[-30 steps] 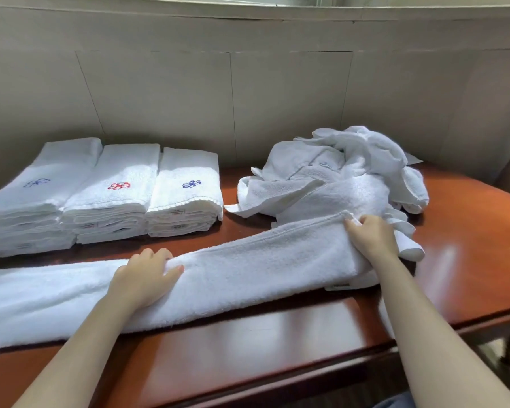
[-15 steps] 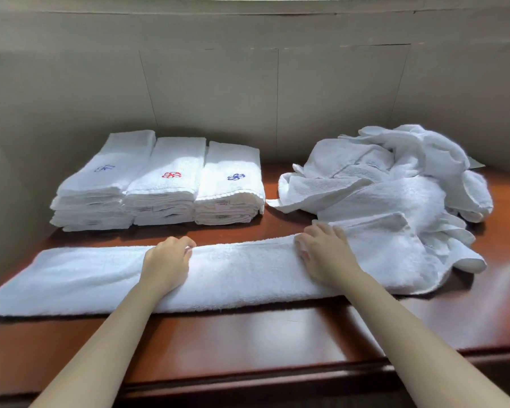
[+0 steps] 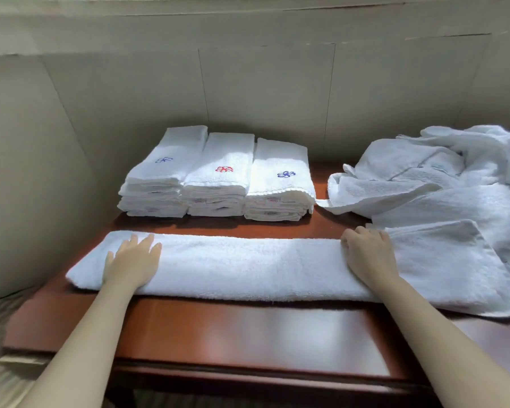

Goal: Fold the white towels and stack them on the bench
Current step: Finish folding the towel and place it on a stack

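Glossy reddish-brown wooden bench (image 3: 248, 328); white terry towel strip (image 3: 248, 266); at twelve o'clock, white folded towel stacks (image 3: 218, 178) embroidered blue, red, seemingly blue-violet.

A long white towel (image 3: 248, 266), folded into a narrow strip, lies across the reddish-brown bench (image 3: 248, 331); the left hand (image 3: 133, 260) presses flat on it near its left end, and the right hand (image 3: 368, 254) rests on it right of its middle with fingers bent at its far edge. Behind the strip, against the wall (image 3: 265, 98), stand three stacks of folded towels (image 3: 218, 178) side by side, the top ones embroidered blue, red and blue. To the right of the stacks a heap of unfolded towels (image 3: 442, 178) touches the strip's right end.
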Tool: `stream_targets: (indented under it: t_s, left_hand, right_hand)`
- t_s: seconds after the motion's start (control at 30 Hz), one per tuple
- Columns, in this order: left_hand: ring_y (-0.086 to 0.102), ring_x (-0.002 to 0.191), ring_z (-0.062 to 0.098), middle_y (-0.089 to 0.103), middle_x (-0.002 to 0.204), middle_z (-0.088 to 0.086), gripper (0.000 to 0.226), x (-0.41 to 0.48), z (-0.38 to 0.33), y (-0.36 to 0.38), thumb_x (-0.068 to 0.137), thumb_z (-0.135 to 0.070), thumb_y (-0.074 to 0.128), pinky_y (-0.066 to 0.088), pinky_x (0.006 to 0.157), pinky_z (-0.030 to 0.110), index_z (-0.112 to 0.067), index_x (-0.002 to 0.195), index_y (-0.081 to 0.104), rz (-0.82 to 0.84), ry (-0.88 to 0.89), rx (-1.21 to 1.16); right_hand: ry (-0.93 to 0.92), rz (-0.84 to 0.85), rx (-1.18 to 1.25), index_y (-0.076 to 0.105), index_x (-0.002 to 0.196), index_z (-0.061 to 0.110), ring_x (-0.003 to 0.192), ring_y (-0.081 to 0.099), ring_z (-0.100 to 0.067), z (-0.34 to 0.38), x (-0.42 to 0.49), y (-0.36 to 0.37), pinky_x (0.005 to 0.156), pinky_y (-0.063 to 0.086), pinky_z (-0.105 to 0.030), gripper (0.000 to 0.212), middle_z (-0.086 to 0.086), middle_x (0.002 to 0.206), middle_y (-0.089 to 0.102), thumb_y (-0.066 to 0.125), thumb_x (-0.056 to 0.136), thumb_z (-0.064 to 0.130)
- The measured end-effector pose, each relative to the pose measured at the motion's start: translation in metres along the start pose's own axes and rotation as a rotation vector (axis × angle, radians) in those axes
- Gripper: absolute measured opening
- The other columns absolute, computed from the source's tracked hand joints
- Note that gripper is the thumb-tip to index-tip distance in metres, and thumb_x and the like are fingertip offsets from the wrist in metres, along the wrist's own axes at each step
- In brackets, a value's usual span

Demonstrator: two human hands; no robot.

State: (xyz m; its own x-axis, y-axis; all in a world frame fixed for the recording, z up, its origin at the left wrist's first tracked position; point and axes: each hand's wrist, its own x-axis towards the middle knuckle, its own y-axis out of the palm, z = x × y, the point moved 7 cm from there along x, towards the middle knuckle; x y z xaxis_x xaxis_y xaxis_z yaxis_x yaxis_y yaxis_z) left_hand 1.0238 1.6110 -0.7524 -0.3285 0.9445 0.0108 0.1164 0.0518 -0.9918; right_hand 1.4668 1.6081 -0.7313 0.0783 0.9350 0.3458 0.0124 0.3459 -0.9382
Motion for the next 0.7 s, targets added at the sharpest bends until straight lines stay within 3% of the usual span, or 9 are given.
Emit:
stream_targets:
  t_s: [0.1,0.2,0.4,0.47,0.57,0.7]
  left_hand:
    - [0.026,0.14,0.026,0.025,0.156,0.005,0.054,-0.002,0.033,-0.007,0.1,-0.045,0.021,0.017,0.114,0.046,-0.024,0.148,0.031,-0.081,-0.158,-0.047]
    - [0.036,0.132,0.03,0.041,0.144,0.012,0.054,-0.009,0.058,-0.011,0.098,-0.045,0.028,0.022,0.111,0.042,-0.016,0.142,0.041,-0.149,-0.3,-0.094]
    - [0.036,0.13,0.035,0.043,0.14,0.017,0.051,-0.019,0.078,-0.012,0.098,-0.038,0.033,0.027,0.109,0.045,-0.005,0.136,0.043,-0.161,-0.413,-0.234]
    - [0.034,0.133,0.034,0.042,0.143,0.016,0.05,-0.02,0.082,-0.011,0.099,-0.035,0.03,0.021,0.112,0.048,-0.005,0.138,0.041,-0.143,-0.434,-0.237]
    - [0.02,0.142,0.027,0.03,0.153,0.007,0.054,-0.02,0.087,-0.007,0.101,-0.037,0.021,0.001,0.113,0.058,-0.009,0.146,0.03,-0.088,-0.458,-0.237]
    - [-0.002,0.147,0.021,0.005,0.16,0.006,0.068,-0.024,0.09,-0.004,0.099,-0.051,0.016,-0.009,0.114,0.055,-0.01,0.152,0.008,-0.071,-0.509,-0.275]
  right_hand:
    - [0.022,0.027,-0.087,0.056,0.108,0.017,0.105,0.048,-0.031,0.016,0.001,-0.002,0.1,0.03,-0.043,0.02,-0.005,0.105,0.055,0.044,0.092,0.012]
    - [-0.109,-0.006,-0.062,0.058,0.107,0.019,0.098,0.05,-0.028,0.059,-0.003,-0.006,0.09,0.034,-0.037,0.023,-0.003,0.103,0.056,0.042,0.091,0.015]
    - [-0.533,0.114,0.336,0.06,0.104,0.013,0.103,0.05,-0.023,0.18,-0.031,-0.003,0.089,0.037,-0.033,0.032,-0.003,0.104,0.059,0.032,0.1,0.026]
    - [-0.595,0.166,0.317,0.055,0.112,0.016,0.113,0.046,-0.023,0.206,-0.041,0.004,0.097,0.033,-0.035,0.032,-0.002,0.114,0.054,0.031,0.1,0.034]
    - [-0.607,0.29,0.283,0.035,0.14,0.017,0.14,0.023,-0.024,0.22,-0.049,0.016,0.113,0.014,-0.043,0.047,-0.005,0.15,0.031,0.024,0.101,0.042]
    - [-0.621,0.364,0.257,0.017,0.15,0.021,0.147,0.006,-0.021,0.219,-0.05,0.021,0.117,0.002,-0.043,0.056,-0.002,0.159,0.01,0.018,0.101,0.048]
